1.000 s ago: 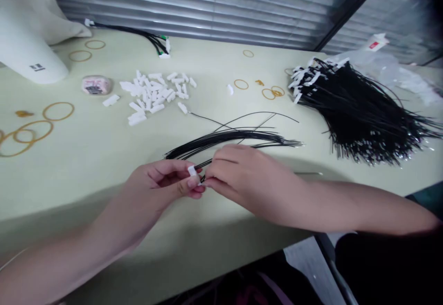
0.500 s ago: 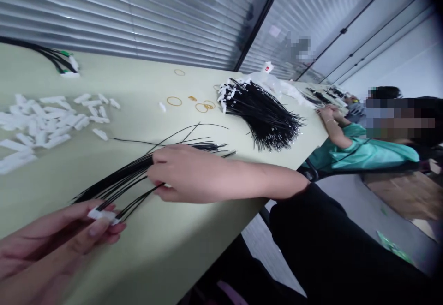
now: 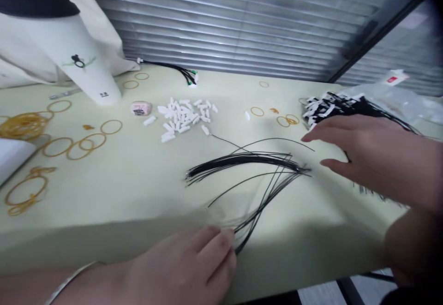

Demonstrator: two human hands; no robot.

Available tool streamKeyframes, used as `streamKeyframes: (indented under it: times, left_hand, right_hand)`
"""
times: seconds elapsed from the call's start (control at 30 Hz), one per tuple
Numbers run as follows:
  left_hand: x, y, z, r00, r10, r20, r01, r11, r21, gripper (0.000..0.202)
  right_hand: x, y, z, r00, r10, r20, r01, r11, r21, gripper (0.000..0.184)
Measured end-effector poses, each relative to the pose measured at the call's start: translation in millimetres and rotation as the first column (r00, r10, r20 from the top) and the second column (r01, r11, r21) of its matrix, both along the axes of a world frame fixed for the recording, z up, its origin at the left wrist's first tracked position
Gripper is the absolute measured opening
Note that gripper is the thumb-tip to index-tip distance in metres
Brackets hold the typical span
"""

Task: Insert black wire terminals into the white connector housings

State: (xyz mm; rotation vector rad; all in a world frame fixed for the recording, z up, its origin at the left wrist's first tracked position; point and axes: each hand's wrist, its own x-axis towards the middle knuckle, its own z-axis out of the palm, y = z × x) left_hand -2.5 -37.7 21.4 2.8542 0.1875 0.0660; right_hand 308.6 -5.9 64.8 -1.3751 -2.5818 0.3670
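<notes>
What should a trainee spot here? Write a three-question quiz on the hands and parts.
1. True or false: the right hand is clenched in a fist.
2. The white connectors lie heaped: A) on the table beyond the loose black wires; B) in a tray; C) on the floor.
3. Fill in: a few wire ends run to the fingertips of the ___ hand.
Key: 1 false, it is open with fingers out; 2 A; 3 left hand.
</notes>
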Motion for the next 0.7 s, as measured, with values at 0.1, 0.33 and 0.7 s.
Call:
streamKeyframes:
  times: [0.1,0.33,0.7]
  left_hand:
    - [-6.1,-6.8,-8.2,0.993,0.113,0.036,-0.115,0.993,0.04,0.036]
    - [-2.8,-13.8,-21.2,0.956,0.292,0.034,-0.289,0.954,-0.079,0.038]
    - [1.0,10.3,-26.2,0.859,0.497,0.127,-0.33,0.725,-0.604,0.03]
  right_hand:
    - [-47.0,-3.9,-28.1,0.996,0.085,-0.019,-0.086,0.995,-0.048,0.011]
    - [-125.0,-2.4,-70.8,0.968,0.243,-0.062,-0.247,0.967,-0.068,0.012]
    - [-122.6,31.7,-91.9,0.969,0.192,-0.155,-0.183,0.981,0.069,0.009]
